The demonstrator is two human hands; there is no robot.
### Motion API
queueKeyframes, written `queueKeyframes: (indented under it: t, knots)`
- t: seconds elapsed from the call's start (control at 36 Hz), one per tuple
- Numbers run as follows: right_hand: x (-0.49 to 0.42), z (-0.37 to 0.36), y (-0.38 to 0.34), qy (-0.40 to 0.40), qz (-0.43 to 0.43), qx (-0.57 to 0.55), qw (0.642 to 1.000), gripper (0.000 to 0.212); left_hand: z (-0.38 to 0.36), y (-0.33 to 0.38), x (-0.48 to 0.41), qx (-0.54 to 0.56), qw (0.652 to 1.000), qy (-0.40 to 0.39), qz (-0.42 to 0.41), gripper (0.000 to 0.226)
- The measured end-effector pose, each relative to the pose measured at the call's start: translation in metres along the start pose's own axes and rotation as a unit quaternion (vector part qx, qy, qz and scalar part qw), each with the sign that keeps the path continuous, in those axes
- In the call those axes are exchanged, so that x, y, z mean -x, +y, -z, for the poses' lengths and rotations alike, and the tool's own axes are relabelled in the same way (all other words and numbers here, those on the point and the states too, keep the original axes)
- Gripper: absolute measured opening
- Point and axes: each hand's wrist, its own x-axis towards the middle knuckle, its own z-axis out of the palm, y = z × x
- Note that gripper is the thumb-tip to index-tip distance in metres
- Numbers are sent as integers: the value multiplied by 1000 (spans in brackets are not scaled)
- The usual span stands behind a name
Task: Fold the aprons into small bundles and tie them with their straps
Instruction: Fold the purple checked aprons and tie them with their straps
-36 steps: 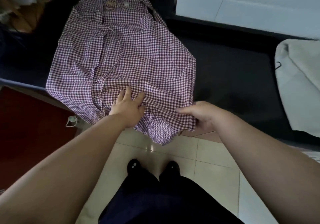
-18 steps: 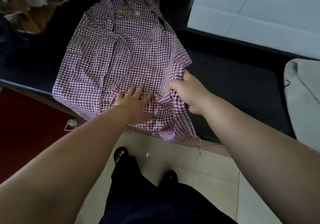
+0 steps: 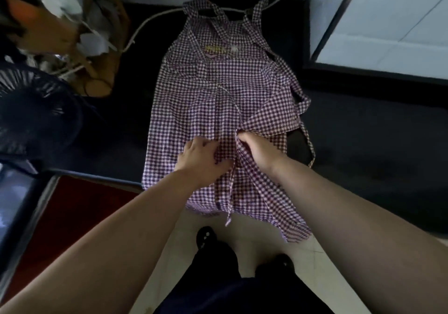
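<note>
At centre frame a checked apron [image 3: 213,90] lies on a dark surface [image 3: 363,144]; the left hand [image 3: 198,156] presses it flat-fingered while the right hand [image 3: 257,149], gripping its right edge, has drawn that edge inward to the middle, apparently starting a lengthwise fold.

The apron [image 3: 208,100], purple-and-white check with a yellow badge [image 3: 219,49] on its bib, lies lengthwise on a dark surface [image 3: 363,144], bib far, hem hanging over the near edge. Its right side is drawn in toward the middle. Neck straps [image 3: 219,20] cross at the far end; a waist strap [image 3: 309,141] trails right.
</note>
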Motion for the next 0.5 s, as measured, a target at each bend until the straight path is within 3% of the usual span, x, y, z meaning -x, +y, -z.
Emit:
queueKeyframes:
  t: [0.08, 0.17, 0.22, 0.31, 0.42, 0.5]
  knots:
    - [-21, 2, 2, 146, -79, -40, 985, 51, 9, -13, -12, 8, 999, 37, -21, 44]
    - [-33, 11, 7, 270, -118, -185, 938, 52, 18, -25, -25, 34, 999, 27, -30, 48]
    - [-39, 21, 7, 268, -118, -354, 888, 63, 25, -29, -31, 47, 998, 7, -40, 53]
    - [-40, 33, 0, 240, -87, -470, 845, 48, 31, -31, -40, 30, 998, -8, -59, 53]
    - [-49, 42, -8, 294, -51, -396, 868, 39, 35, -17, -49, 22, 997, -22, -76, 53]
    - [-53, 44, -21, 367, 106, -97, 919, 35, 35, 0, -56, 10, 997, -32, -67, 53]
